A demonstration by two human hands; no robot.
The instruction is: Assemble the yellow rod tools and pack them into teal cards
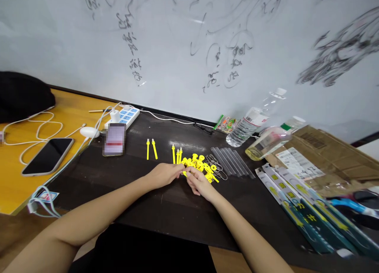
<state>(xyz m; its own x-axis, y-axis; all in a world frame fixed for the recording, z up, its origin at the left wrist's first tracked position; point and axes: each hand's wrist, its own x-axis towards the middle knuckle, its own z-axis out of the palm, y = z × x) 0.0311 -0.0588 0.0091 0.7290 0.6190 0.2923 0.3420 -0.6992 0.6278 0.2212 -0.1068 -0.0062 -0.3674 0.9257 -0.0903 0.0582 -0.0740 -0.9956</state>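
My left hand [166, 175] and my right hand [199, 181] meet over the dark table, fingertips pinched together on a small yellow plastic piece [184, 173]. The fingers cover most of it. Just behind them lies a heap of small yellow plastic parts [195, 161], some round like spools. Several thin yellow rods with metal tips [173, 153] lie behind my left hand, and two more yellow rods [154, 149] are farther left. Right of the heap are thin wire loops [217, 168] and a row of clear plastic tubes [232, 161].
At the right stand clear bottles [247, 125] before a cardboard parcel [334, 158], with long packages [308, 209] nearer me. A power strip [126, 117], a propped phone [114, 139], another phone [49, 156] and white cables occupy the left. A whiteboard [166, 67] rises behind.
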